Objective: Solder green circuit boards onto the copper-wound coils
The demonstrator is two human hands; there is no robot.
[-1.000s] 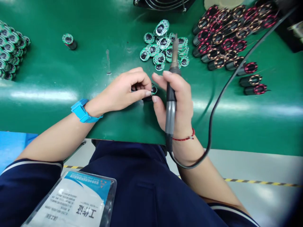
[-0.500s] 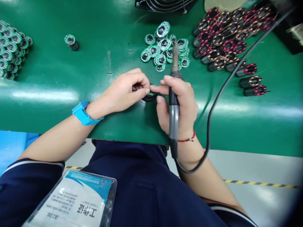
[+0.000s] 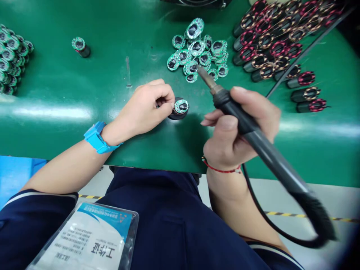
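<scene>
Round green PCB (image 3: 181, 106) is seated on a black round base (image 3: 177, 116), right at the left hand's (image 3: 150, 107) fingertips, which are pinched narrow by its left edge; what's gripped can't be told. Soldering iron (image 3: 257, 140) is held in right hand (image 3: 225, 146), tip angled up-left, clear of PCB.

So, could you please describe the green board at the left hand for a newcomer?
On the green table, find the left hand, beyond the blue wristband. By its fingertips is a small, round green board with a dark centre. Unlike the similar boards piled farther off, it sits on a black base.
</scene>
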